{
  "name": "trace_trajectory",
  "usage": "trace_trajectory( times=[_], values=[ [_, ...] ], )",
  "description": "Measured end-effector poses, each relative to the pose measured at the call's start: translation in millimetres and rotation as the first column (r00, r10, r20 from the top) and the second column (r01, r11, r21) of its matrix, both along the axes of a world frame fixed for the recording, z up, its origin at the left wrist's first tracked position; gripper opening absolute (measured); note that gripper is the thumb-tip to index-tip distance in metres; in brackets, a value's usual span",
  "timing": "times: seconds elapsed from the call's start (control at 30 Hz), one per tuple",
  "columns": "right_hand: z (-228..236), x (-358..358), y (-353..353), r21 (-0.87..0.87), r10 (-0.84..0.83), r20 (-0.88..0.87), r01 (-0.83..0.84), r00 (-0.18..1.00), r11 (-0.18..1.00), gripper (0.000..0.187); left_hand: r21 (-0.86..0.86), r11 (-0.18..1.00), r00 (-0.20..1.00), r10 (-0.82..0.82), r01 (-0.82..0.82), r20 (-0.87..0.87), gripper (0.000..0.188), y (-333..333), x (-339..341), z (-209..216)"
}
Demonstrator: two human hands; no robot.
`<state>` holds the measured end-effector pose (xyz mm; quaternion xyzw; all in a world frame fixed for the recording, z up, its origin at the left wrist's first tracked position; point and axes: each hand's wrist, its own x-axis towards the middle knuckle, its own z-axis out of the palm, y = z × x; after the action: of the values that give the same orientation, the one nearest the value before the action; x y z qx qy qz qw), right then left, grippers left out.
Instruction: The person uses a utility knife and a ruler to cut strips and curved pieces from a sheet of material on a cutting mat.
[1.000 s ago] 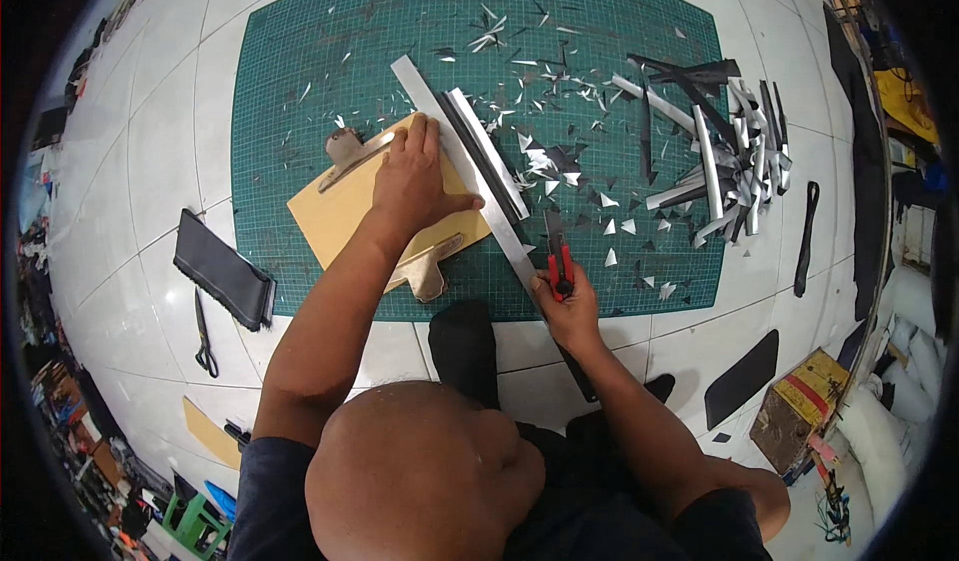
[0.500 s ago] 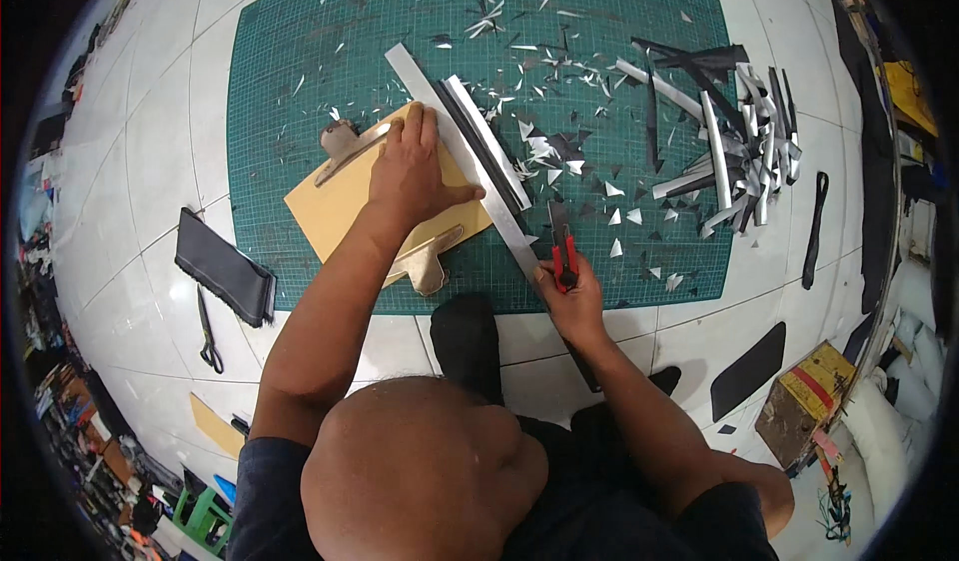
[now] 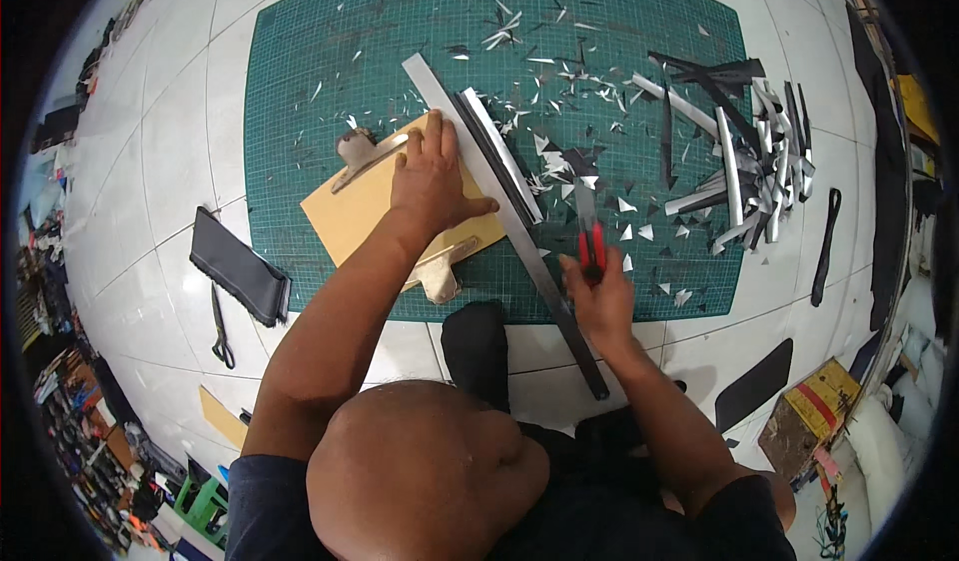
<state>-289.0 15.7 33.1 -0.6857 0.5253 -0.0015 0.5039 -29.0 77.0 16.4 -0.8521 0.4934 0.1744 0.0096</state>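
My left hand (image 3: pixel 432 189) presses down with its fingers stretched and thumb spread, across a tan board (image 3: pixel 350 213) and the near edge of a long steel ruler (image 3: pixel 534 251). Two metal bulldog clips, an upper one (image 3: pixel 357 153) and a lower one (image 3: pixel 440 279), grip the board's edges. Along the ruler's right side lie black and silvery-white strips (image 3: pixel 502 154). Right of the ruler, my right hand (image 3: pixel 604 306) is closed round a red utility knife (image 3: pixel 592 251), its blade pointing away from me over the mat, apart from the ruler.
Scraps litter the green cutting mat (image 3: pixel 300 81), with a heap of curled offcuts (image 3: pixel 774 161) at its right edge. Left on the tiles lie a black folded piece (image 3: pixel 240 266) and scissors (image 3: pixel 221 336). A black panel (image 3: pixel 754 383) and yellow box (image 3: pixel 814 411) are at right.
My right hand has moved right with the knife, off the ruler, whose lower end now shows. My left hand keeps its place on the board. The whole view has shifted slightly.
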Motion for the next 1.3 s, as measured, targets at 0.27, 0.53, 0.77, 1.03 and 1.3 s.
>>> trace_trajectory(
  times=[0.27, 0.53, 0.77, 1.03, 1.3],
  values=[
    [7, 113, -23, -0.231, 0.452, -0.053, -0.451, 0.89, 0.862, 0.034, 0.111, 0.994, 1.0, 0.006, -0.005, -0.008, 0.121, -6, -2, -1],
    [-6, 164, -27, -0.263, 0.488, -0.219, -0.533, 0.845, 0.804, 0.031, 0.145, 0.989, 0.998, -0.033, 0.025, 0.053, 0.103, -5, 0, -6],
    [-5, 169, -27, -0.312, 0.511, -0.212, -0.553, 0.833, 0.772, 0.026, 0.101, 0.994, 0.997, -0.038, 0.031, 0.071, 0.099, -3, -1, -9],
    [15, 167, -45, -0.131, 0.597, -0.223, -0.63, 0.771, 0.765, 0.037, 0.052, 0.997, 0.992, -0.066, 0.061, 0.109, 0.115, -1, 3, -20],
    [27, 57, -12, 0.016, 0.62, -0.3, -0.647, 0.724, 0.763, 0.031, 0.084, 0.996, 1.0, 0.014, -0.016, 0.019, 0.124, -5, -2, -2]
  ],
)
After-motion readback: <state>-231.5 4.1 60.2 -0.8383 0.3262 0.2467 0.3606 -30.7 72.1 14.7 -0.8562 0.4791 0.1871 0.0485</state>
